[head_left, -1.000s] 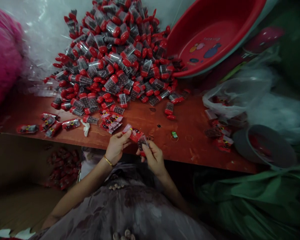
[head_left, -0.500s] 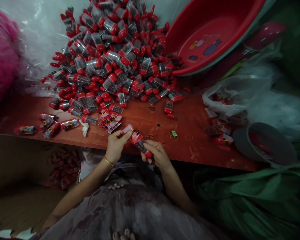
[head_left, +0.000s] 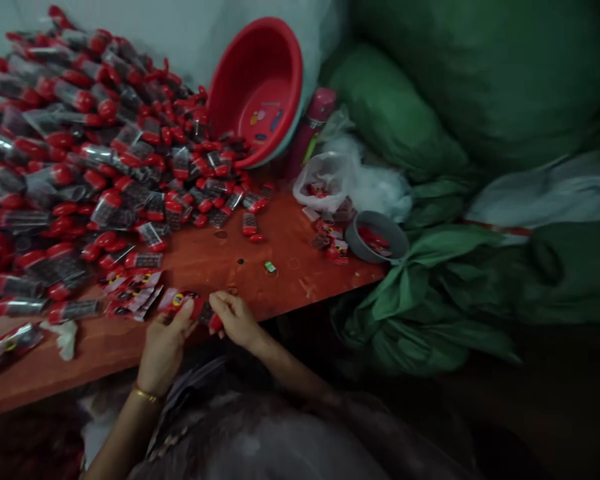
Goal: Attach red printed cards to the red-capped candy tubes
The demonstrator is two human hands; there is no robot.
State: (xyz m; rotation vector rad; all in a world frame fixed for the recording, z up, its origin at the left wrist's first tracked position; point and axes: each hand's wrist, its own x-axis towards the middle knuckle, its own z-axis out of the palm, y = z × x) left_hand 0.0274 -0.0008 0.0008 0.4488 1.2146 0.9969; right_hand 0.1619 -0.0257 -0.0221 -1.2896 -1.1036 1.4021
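Observation:
Both hands hold one small clear container (head_left: 207, 313) of dark pieces with a red end, over the table's front edge. A printed red-and-pink wrapper (head_left: 176, 300) covers its left part. My left hand (head_left: 163, 350), with a gold bangle at the wrist, is closed with its thumb pressed on the wrapper. My right hand (head_left: 237, 323) is closed around the red-ended part, which its fingers partly hide. Just left of the hands lies a stack of flat printed wrappers (head_left: 135, 293). Behind them rises a large pile of similar red-ended containers (head_left: 125, 153).
A red basin (head_left: 290, 60) leans on its side behind the table (head_left: 300, 283). To the right are a pink bottle (head_left: 323, 103), an open clear bag (head_left: 325, 177), a grey bowl (head_left: 400, 243) and green sacks (head_left: 410, 300). A crumpled white scrap (head_left: 66, 339) lies at left.
The view has swung right, so the pile and hands appear further left and more green sacks show. Both hands keep hold of the wrapped container, and my left hand now covers more of the wrapper.

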